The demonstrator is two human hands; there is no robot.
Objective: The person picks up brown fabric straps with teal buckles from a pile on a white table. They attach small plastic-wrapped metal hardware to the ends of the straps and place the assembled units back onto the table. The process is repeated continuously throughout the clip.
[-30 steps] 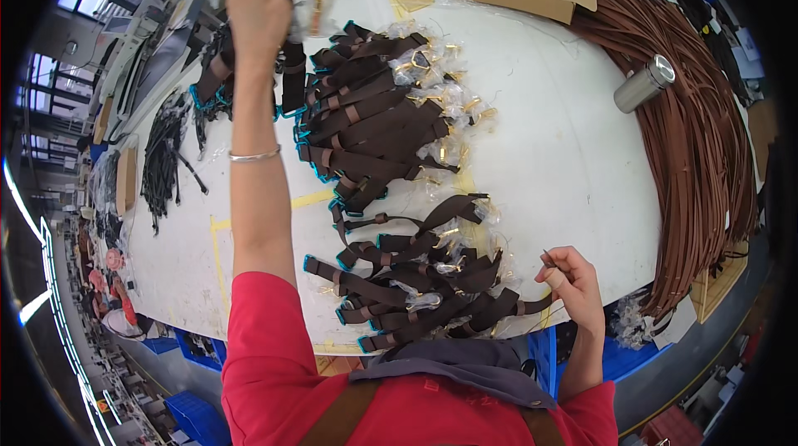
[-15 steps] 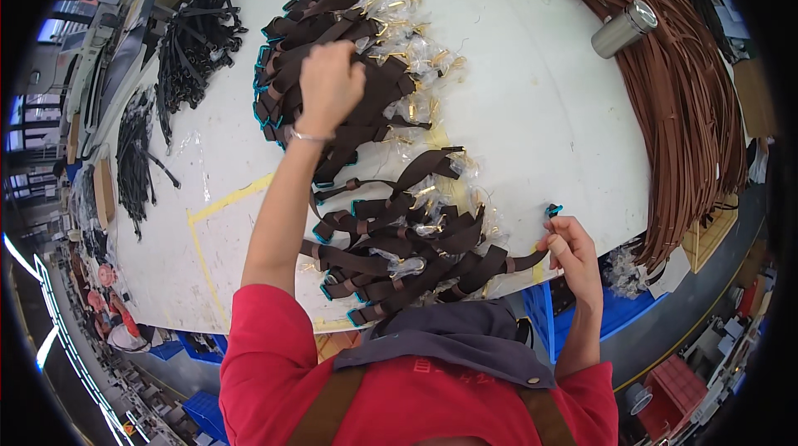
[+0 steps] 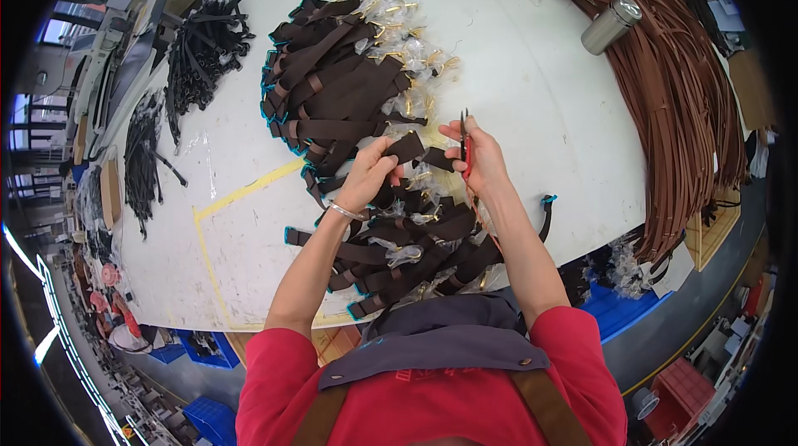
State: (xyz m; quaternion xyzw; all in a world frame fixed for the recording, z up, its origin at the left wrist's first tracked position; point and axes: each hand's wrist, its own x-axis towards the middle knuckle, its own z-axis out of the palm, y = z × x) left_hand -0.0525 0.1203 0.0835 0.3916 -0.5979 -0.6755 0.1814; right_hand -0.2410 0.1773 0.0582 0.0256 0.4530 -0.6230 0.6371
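My left hand (image 3: 366, 176) pinches the end of a dark brown webbing strap (image 3: 406, 149), which points to the right. Across from it, my right hand (image 3: 487, 162) is closed around a pair of red-handled snips (image 3: 467, 157). Their dark blades point away from me, and an orange cord hangs from the handle. Beyond my left hand lies a thick pile of brown straps (image 3: 332, 72) with teal-edged ends on the left and gold hardware in clear plastic on the right. A looser group of similar straps (image 3: 416, 255) lies below my hands.
Black straps (image 3: 204, 55) lie at the table's left. Long reddish-brown strips (image 3: 665, 113) cover the right side, with a steel flask (image 3: 611, 24) against them. Yellow tape (image 3: 249, 190) marks the white table. A blue crate (image 3: 619, 309) stands below its right front edge.
My left hand has come back from the far pile and now pinches a strap end. My right hand has moved inward from the right front edge and now holds snips.
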